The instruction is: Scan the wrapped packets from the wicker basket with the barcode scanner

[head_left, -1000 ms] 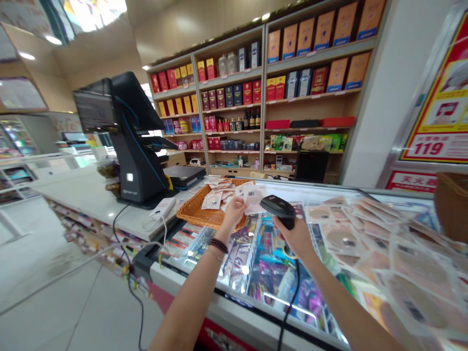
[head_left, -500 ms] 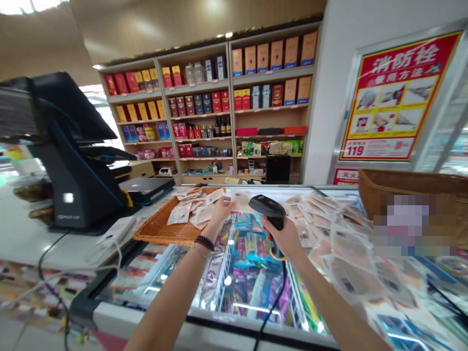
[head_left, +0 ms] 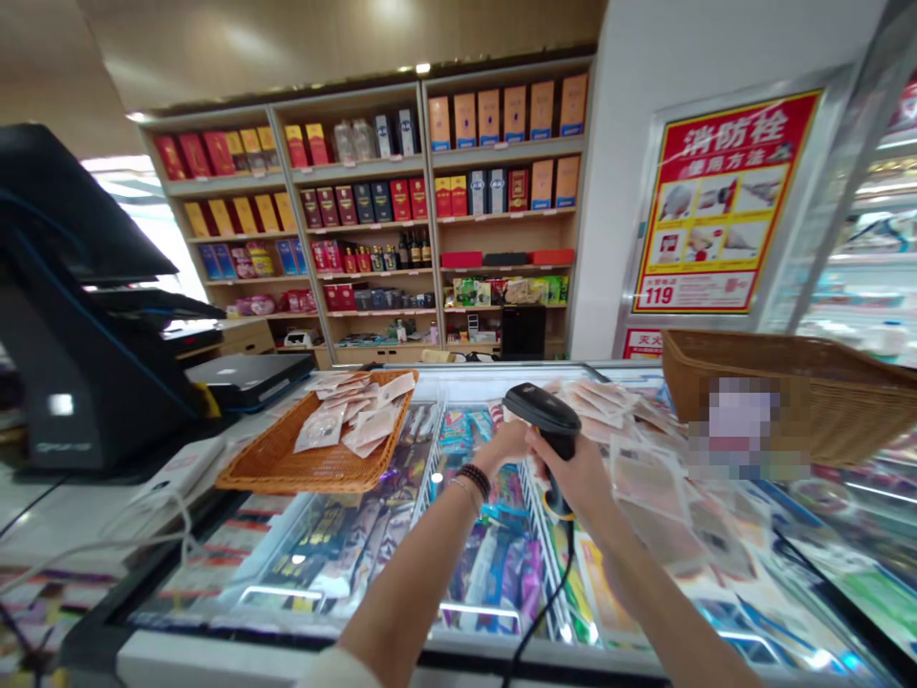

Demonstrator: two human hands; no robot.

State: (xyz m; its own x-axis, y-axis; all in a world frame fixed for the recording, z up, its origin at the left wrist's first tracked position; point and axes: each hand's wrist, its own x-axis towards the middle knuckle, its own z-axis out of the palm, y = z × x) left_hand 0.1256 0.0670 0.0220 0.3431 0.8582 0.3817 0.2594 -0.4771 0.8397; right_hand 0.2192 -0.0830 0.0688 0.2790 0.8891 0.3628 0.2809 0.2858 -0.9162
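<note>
My right hand [head_left: 577, 473] grips the handle of a black barcode scanner [head_left: 544, 409], its cable hanging down toward me. Close against it on the left is my left hand [head_left: 505, 444], with a dark beaded bracelet on the wrist. Its fingers are hidden behind the scanner and right hand, so whether they hold anything cannot be seen. Flat, clear packets [head_left: 649, 483] lie heaped on the glass freezer top just right of my hands. More such packets [head_left: 358, 411] lie in a shallow orange wicker basket [head_left: 308, 473] to the left.
Under the glass of the chest freezer [head_left: 287, 640] are several wrapped goods. A black till terminal [head_left: 78, 354] stands at left, with a flat grey-black device [head_left: 250, 377] beside it. At right is a deep brown basket [head_left: 852, 411]. Shelves of boxes [head_left: 451, 263] line the back.
My left hand has moved right, from the space beside the orange basket to the scanner. The packet at its fingertips is no longer visible there. The view has turned slightly right.
</note>
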